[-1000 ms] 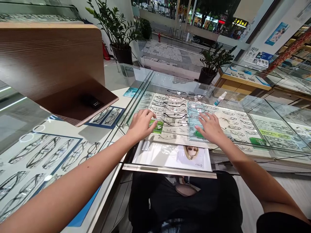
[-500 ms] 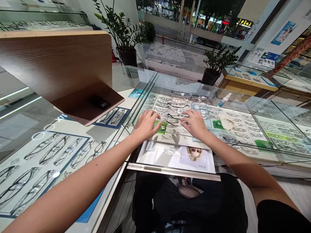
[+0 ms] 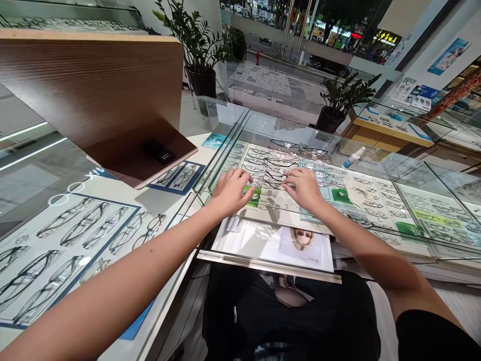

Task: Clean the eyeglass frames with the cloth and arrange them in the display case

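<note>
My left hand (image 3: 233, 190) is over the glass-topped display case (image 3: 276, 209), its fingers loosely bent and the thumb apart, with nothing seen in it. A green card (image 3: 254, 197) shows beside its thumb. To the right, my right hand (image 3: 302, 186) has bent fingers, with a gap between thumb and forefinger. Its fingertips are at the right end of a dark-framed pair of glasses (image 3: 273, 176); whether they touch it I cannot tell. Rows of other eyeglasses (image 3: 281, 163) lie around both hands, seen in the case.
A pulled-out drawer (image 3: 263, 260) with papers is in front of my lap. At the left, a brown wooden stand (image 3: 93, 90) is on a counter with printed eyeglass pictures (image 3: 90, 220). A small spray bottle (image 3: 353, 157) and potted plants (image 3: 201, 75) are farther back.
The view has shifted slightly, so the scene sits a little to the right and the background higher. Both hands keep nearly the same pose and place over the case.
</note>
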`<action>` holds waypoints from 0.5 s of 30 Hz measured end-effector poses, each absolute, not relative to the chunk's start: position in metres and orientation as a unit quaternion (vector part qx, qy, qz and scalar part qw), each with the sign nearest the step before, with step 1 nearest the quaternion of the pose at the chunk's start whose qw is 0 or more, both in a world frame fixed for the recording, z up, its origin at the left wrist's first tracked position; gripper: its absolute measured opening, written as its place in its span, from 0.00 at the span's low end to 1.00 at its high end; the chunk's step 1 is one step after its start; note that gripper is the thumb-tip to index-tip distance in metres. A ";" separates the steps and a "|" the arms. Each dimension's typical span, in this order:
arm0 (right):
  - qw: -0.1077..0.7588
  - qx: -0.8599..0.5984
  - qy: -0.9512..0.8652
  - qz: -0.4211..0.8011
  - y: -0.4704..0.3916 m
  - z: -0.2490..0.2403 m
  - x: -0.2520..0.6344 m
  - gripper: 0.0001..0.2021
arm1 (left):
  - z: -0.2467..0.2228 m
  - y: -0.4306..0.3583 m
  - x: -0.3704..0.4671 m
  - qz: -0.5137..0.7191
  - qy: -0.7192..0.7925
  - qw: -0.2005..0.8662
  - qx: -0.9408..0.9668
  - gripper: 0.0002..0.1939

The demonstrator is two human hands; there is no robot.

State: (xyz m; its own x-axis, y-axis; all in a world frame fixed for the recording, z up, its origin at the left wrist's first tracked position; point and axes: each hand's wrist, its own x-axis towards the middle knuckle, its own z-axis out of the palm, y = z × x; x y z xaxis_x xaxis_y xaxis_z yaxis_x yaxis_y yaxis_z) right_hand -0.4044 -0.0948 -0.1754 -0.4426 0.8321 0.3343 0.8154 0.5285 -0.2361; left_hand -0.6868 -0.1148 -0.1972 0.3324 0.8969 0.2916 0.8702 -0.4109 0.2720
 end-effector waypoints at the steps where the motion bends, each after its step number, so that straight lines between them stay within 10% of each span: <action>1: 0.208 -0.486 -0.849 0.018 -0.093 -0.175 -0.404 0.08 | -0.197 -0.115 -0.687 0.201 0.542 0.033 0.816 0.14; 15: 0.185 -0.498 -0.847 0.003 -0.077 -0.172 -0.409 0.09 | -0.200 -0.114 -0.688 0.207 0.539 0.035 0.816 0.14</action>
